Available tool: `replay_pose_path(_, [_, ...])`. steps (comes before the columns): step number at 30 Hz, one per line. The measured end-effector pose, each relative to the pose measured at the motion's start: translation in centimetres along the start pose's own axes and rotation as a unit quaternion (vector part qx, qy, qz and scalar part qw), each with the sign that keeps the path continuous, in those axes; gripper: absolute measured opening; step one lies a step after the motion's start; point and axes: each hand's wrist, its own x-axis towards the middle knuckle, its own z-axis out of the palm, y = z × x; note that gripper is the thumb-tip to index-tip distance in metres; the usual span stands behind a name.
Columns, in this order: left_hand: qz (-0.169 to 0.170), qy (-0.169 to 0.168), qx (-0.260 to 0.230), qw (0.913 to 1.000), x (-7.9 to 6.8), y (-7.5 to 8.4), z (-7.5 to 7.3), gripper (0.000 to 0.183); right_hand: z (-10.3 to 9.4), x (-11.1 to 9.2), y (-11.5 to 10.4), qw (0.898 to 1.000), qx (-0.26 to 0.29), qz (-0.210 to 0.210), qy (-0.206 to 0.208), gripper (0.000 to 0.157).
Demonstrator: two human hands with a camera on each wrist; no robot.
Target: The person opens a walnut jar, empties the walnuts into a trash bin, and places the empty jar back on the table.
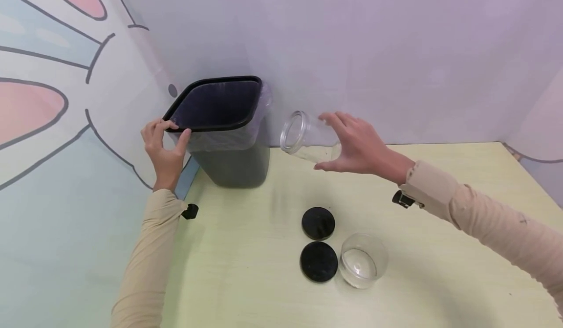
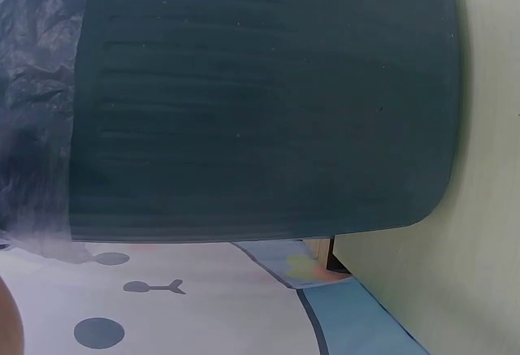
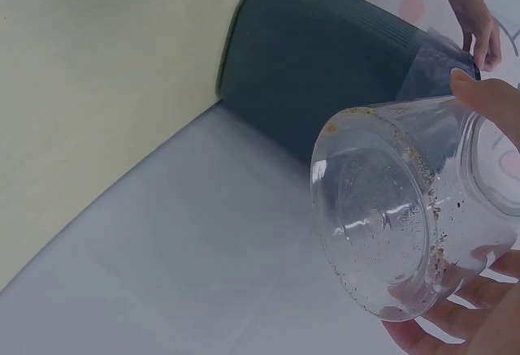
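At the upper left stands a dark grey trash bin (image 1: 233,164) with a black rim and a clear plastic liner. My left hand (image 1: 163,147) grips the near left corner of that rim, fingers over it and thumb in front. To the bin's right, above the table, my right hand (image 1: 362,147) holds a clear jar (image 1: 313,132) around its side near the base. The jar lies tipped on its side, its mouth facing left towards the bin. Small brown crumbs cling inside the jar (image 3: 382,209) in the right wrist view. The bin's wall (image 2: 260,111) fills most of the left wrist view.
Two round black lids (image 1: 318,223) lie one in front of the other on the pale table (image 1: 246,269). Right of the nearer lid stands a second clear container (image 1: 363,262), upright. A pale wall (image 1: 396,49) rises behind, and a cartoon-printed wall (image 1: 57,220) runs along the left.
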Motion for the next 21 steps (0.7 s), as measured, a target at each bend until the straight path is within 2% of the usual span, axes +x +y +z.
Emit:
replay_pose_path(8, [0.005, 0.003, -0.006, 1.0000, 0.1, 0.0, 0.1, 0.025, -0.1, -1.2, 0.0, 1.000, 0.002, 0.005, 0.013, 0.094])
replay_pose_path(15, [0.005, 0.016, 0.000, 0.9999, 0.1, 0.1, -0.7, 0.025, 0.4, -1.7, -0.5, 0.999, 0.029, 0.010, 0.022, 0.096])
replay_pose_path(21, [0.003, 0.016, 0.005, 0.9999, 0.1, 0.0, -0.9, 0.025, 0.5, -2.2, -0.7, 0.998, 0.045, 0.035, 0.015, 0.095])
